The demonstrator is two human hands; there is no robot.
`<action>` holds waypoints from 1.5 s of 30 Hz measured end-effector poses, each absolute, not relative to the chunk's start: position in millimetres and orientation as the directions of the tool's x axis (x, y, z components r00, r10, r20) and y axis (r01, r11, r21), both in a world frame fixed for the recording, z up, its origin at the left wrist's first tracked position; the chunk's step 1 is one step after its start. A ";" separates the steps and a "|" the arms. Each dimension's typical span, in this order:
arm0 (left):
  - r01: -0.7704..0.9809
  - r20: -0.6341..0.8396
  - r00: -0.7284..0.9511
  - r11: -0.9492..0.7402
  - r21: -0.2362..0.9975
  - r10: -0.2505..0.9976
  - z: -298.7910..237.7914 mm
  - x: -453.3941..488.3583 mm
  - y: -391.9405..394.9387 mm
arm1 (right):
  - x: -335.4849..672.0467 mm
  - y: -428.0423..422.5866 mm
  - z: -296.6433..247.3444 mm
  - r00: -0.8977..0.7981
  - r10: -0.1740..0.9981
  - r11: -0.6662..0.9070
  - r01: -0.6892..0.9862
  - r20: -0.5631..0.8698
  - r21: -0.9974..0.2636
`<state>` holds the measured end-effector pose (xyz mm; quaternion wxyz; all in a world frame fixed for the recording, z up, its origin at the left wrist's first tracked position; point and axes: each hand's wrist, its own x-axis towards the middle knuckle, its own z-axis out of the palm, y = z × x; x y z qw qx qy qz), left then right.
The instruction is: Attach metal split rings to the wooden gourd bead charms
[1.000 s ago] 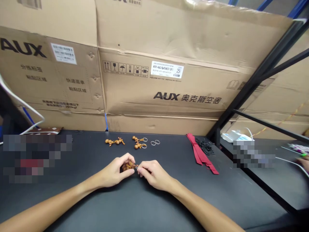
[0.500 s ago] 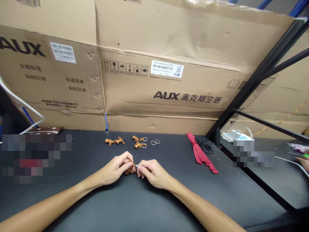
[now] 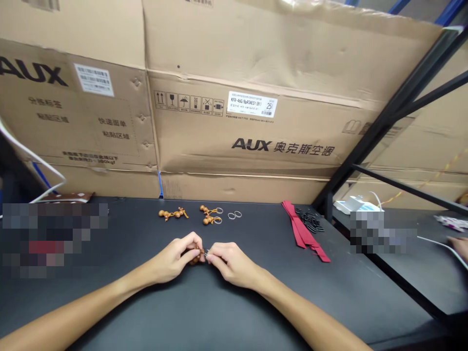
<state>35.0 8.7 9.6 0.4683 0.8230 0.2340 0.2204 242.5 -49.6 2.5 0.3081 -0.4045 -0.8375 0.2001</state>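
Observation:
Fingers pinched, my left hand (image 3: 174,258) grips a brown wooden gourd charm (image 3: 195,260) just above the black tabletop. Most of the charm is hidden by those fingers. Right beside it, my right hand (image 3: 231,262) pinches a thin metal key ring (image 3: 206,253), which reaches toward the charm. Whether the ring passes through the charm's cord cannot be made out. Beyond my hands lie two loose gourd charms (image 3: 173,213), two gourd charms with rings attached (image 3: 209,215), and two bare key rings (image 3: 234,215).
Red ribbon strips (image 3: 304,231) lie to the right beside a pile of black clasps (image 3: 310,220). Cardboard (image 3: 234,122) walls the back. A black metal frame (image 3: 365,146) divides off another table, where another person's hand (image 3: 459,246) shows. Blurred blocks cover the left side.
My fingers have shifted slightly at the charm and ring, the right hand's grip turning a little. At the far right, the other person's hand has moved and a green item is gone from view.

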 end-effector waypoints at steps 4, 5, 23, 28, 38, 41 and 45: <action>0.168 0.134 0.806 -0.440 0.882 0.577 13.8 35.2 7.6 | 242.7 -50.2 4.2 -0.461 0.808 0.585 0.561 0.366 -0.586; 0.164 0.124 0.809 -0.423 0.891 0.575 15.1 35.1 7.4 | 242.7 -50.2 4.7 -0.454 0.813 0.578 0.555 0.364 -0.599; 0.221 0.038 0.744 -0.299 0.928 0.667 11.3 38.2 11.0 | 243.0 -49.2 3.4 -0.449 0.848 0.520 0.608 0.280 -0.600; 0.243 0.049 0.751 -0.345 0.907 0.658 9.0 37.5 12.7 | 241.3 -48.7 2.9 -0.396 0.897 0.401 0.536 0.198 -0.743; 0.219 0.044 0.777 -0.336 0.916 0.628 7.5 36.1 13.9 | 240.2 -46.6 -2.0 -0.276 0.951 0.238 0.357 0.141 -0.903; 0.215 0.047 0.779 -0.335 0.917 0.626 7.9 36.6 13.7 | 238.5 -45.3 -4.1 -0.234 0.963 0.196 0.270 0.133 -0.943; 0.236 0.052 0.769 -0.358 0.903 0.637 10.6 38.2 10.5 | 237.0 -44.8 -4.1 -0.219 0.967 0.181 0.246 0.127 -0.952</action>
